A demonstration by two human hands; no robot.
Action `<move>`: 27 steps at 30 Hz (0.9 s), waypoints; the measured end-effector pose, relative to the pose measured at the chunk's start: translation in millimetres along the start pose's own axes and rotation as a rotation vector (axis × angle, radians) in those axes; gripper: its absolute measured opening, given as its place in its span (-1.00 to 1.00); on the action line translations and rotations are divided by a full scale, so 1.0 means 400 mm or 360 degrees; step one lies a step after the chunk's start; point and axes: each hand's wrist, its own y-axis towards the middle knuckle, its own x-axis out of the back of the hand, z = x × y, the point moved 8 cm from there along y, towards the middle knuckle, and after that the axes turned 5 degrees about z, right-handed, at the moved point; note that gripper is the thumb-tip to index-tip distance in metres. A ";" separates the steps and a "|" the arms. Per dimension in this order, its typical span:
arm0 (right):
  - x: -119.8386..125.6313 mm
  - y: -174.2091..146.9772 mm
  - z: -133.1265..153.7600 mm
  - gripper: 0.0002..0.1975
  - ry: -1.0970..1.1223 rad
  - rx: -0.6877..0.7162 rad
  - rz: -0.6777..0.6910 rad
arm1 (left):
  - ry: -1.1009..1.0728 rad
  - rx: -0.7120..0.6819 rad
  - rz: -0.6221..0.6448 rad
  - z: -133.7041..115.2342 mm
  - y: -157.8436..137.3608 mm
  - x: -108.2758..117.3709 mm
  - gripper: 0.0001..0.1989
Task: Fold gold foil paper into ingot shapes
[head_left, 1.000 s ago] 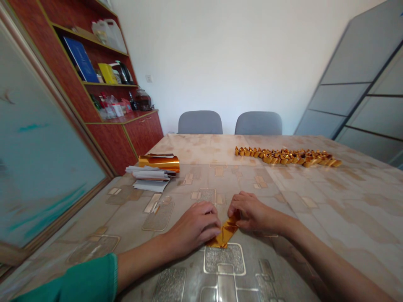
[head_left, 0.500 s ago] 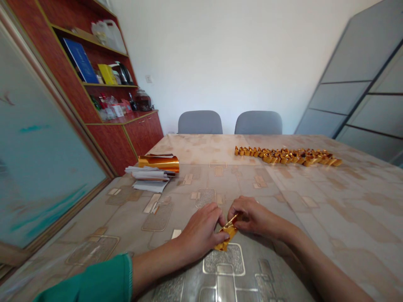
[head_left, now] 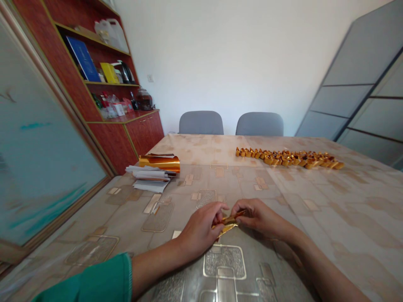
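Note:
A small folded piece of gold foil paper (head_left: 229, 228) is held just above the table between my two hands. My left hand (head_left: 204, 226) pinches its left end, thumb at the front and forefinger stretched out over it. My right hand (head_left: 253, 216) grips the right end between thumb and fingers. Part of the foil is hidden under my fingers. Farther back on the right, several folded gold foil pieces (head_left: 289, 158) stand in close rows. A stack of gold foil sheets (head_left: 160, 162) with white papers (head_left: 149, 178) lies at the left.
The table (head_left: 315, 235) has a patterned plastic cover. Two grey chairs (head_left: 201, 122) stand behind its far edge. A red-brown cabinet (head_left: 141, 130) with bottles and boxes is at the back left, and a glass panel (head_left: 40, 138) is along the left side.
The foil piece has turned flatter between my hands. My left forefinger has lifted and straightened, and my right hand has shifted slightly right. The view has moved a little.

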 end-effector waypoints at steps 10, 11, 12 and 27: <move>0.040 -0.017 0.042 -0.92 -0.0203 0.0194 -0.0126 | 0.0189 0.0093 0.0166 0.029 0.018 0.068 -0.70; 0.039 -0.017 0.047 -0.91 -0.0225 0.0221 -0.0118 | 0.0270 0.0098 0.0201 0.029 0.017 0.060 -0.69; 0.037 -0.017 0.052 -0.91 -0.0249 0.0250 -0.0109 | 0.0317 0.0100 0.0225 0.027 0.017 0.051 -0.70; 0.033 -0.014 0.037 -0.92 -0.0262 0.0194 -0.0150 | -0.0937 0.0287 0.0163 0.052 0.023 -0.026 -0.84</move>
